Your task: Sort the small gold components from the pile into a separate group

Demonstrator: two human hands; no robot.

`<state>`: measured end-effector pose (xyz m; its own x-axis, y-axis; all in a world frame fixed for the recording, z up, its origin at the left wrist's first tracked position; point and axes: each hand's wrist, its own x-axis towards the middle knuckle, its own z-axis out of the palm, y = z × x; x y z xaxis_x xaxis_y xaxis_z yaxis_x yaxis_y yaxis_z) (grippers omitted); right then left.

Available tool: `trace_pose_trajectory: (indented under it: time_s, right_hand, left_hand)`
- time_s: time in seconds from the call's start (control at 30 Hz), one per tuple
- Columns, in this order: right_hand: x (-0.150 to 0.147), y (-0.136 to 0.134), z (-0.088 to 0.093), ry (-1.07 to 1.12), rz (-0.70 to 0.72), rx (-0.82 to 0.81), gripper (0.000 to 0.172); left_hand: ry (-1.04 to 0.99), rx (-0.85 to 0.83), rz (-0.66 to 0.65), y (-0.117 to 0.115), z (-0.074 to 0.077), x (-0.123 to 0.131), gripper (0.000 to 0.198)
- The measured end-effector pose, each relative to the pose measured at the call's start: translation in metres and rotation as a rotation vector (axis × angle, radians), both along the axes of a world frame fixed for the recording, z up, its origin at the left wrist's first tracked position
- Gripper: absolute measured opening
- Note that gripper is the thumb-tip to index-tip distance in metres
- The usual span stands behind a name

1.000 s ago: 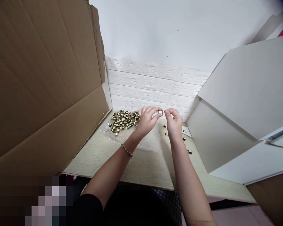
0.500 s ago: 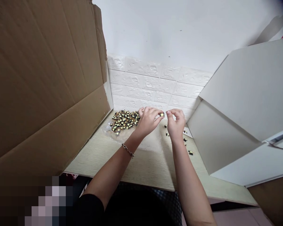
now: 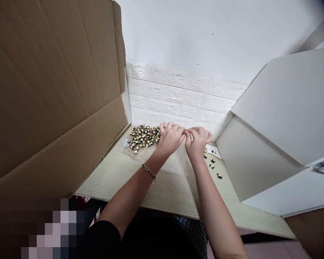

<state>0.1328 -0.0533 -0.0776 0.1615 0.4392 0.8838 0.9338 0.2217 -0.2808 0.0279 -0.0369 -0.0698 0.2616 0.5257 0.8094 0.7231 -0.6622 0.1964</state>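
My left hand (image 3: 170,139) pinches a small yellow-and-black wound component (image 3: 183,132) between its fingertips. My right hand (image 3: 197,144) has come in against that same piece, its fingertips closed at the part and partly hiding it. Just left of my left hand lies a heap of many similar components (image 3: 144,137) on a clear plastic bag (image 3: 124,147). Several loose ones, such as a single piece (image 3: 219,176), sit on the tabletop to the right of my right hand.
A light wood-grain table (image 3: 162,194) runs to a white brick-pattern wall (image 3: 178,97). A large brown cardboard sheet (image 3: 51,97) stands along the left side, a white panel (image 3: 283,108) on the right. A small white paper slip (image 3: 214,151) lies near the right wall corner.
My right hand has moved left and closed up to the piece in my left fingertips. The hands now touch, and the view has shifted slightly.
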Motion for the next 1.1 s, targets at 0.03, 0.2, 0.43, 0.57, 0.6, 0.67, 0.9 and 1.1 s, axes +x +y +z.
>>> trace_pose_trajectory:
  time_s: [0.03, 0.2, 0.43, 0.57, 0.6, 0.67, 0.9, 1.1]
  right_hand:
    - [-0.002, -0.001, 0.000, -0.018, 0.004, 0.011, 0.013]
    - [-0.016, -0.017, 0.013, -0.003, 0.120, 0.158, 0.011]
    - [-0.004, -0.030, 0.040, 0.198, 0.191, 0.234, 0.017]
    - [-0.006, -0.034, 0.041, 0.099, 0.191, 0.182, 0.015]
    - [-0.008, -0.035, 0.041, 0.073, 0.181, 0.184, 0.015]
    - [-0.011, -0.037, 0.040, 0.027, 0.149, 0.196, 0.014]
    - [-0.011, -0.035, 0.036, -0.082, 0.060, 0.235, 0.012]
    - [-0.011, -0.034, 0.033, -0.074, 0.003, 0.254, 0.016]
  left_hand:
    - [-0.016, -0.027, -0.002, 0.001, 0.000, 0.000, 0.016]
    - [-0.406, -0.438, -0.265, 0.012, 0.002, 0.003, 0.012]
    - [-1.136, -1.154, -1.258, 0.009, 0.014, -0.005, 0.019]
    - [-1.187, -1.230, -1.439, 0.005, 0.015, -0.008, 0.016]
    - [-1.202, -1.228, -1.457, 0.005, 0.014, -0.008, 0.015]
    - [-1.228, -1.214, -1.466, 0.006, 0.012, -0.006, 0.013]
    - [-1.179, -1.156, -1.442, 0.008, 0.010, -0.005, 0.015]
    - [-1.115, -1.088, -1.380, 0.008, 0.011, -0.005, 0.017]
